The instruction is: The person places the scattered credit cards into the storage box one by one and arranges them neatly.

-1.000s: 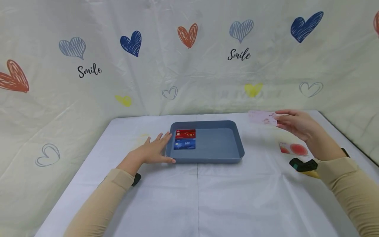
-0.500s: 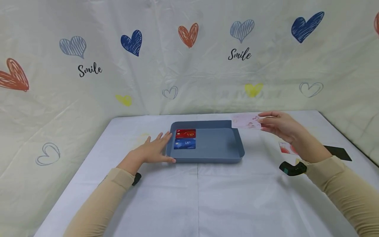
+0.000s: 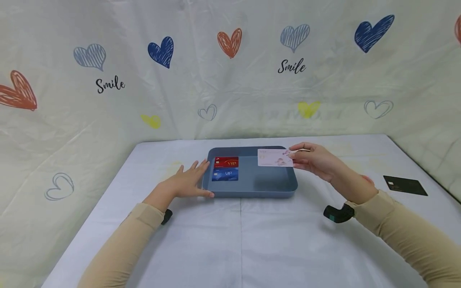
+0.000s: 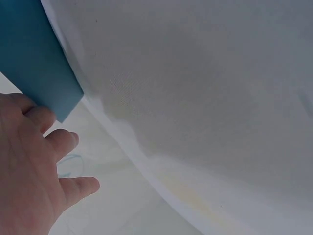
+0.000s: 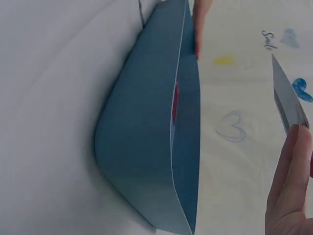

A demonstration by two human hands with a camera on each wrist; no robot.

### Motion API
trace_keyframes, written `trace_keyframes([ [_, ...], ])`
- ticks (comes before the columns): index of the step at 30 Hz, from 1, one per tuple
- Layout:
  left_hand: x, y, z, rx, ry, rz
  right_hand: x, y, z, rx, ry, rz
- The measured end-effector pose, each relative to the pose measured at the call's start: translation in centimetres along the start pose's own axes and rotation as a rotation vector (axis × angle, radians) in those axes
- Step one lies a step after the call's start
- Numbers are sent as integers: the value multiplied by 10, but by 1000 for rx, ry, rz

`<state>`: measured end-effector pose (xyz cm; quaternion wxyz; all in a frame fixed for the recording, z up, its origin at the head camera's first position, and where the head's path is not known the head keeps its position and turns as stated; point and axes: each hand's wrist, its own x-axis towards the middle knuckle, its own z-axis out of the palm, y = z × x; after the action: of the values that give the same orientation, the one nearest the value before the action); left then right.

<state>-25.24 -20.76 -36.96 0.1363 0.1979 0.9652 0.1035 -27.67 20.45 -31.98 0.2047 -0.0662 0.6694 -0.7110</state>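
A blue-grey tray [image 3: 266,194] lies on the table, with a red VIP card [image 3: 226,162] and a blue VIP card [image 3: 225,174] one below the other at its left end. My left hand [image 3: 185,183] rests against the tray's left edge, fingers spread and straight; the left wrist view shows this hand [image 4: 29,161] at the tray's side [image 4: 44,63]. Above the tray's right half, my right hand [image 3: 315,160] pinches a pale pink VIP card [image 3: 273,157] by its right end. In the right wrist view the card [image 5: 287,98] is raised clear of the tray.
A black card [image 3: 405,185] lies on the table at the right. Part of a red-patterned card [image 3: 368,180] shows behind my right wrist. A white cloth backdrop with printed hearts [image 3: 229,43] rises behind the table.
My right hand has carried the pink card leftward and toward me, from the far right of the table to above the tray. The left hand has stayed at the tray's edge.
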Motion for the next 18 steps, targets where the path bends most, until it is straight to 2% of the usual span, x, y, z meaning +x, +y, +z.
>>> trace_keyframes([
  [18, 1, -1, 1, 1, 13, 2, 21, 24, 49, 8, -150, -7],
])
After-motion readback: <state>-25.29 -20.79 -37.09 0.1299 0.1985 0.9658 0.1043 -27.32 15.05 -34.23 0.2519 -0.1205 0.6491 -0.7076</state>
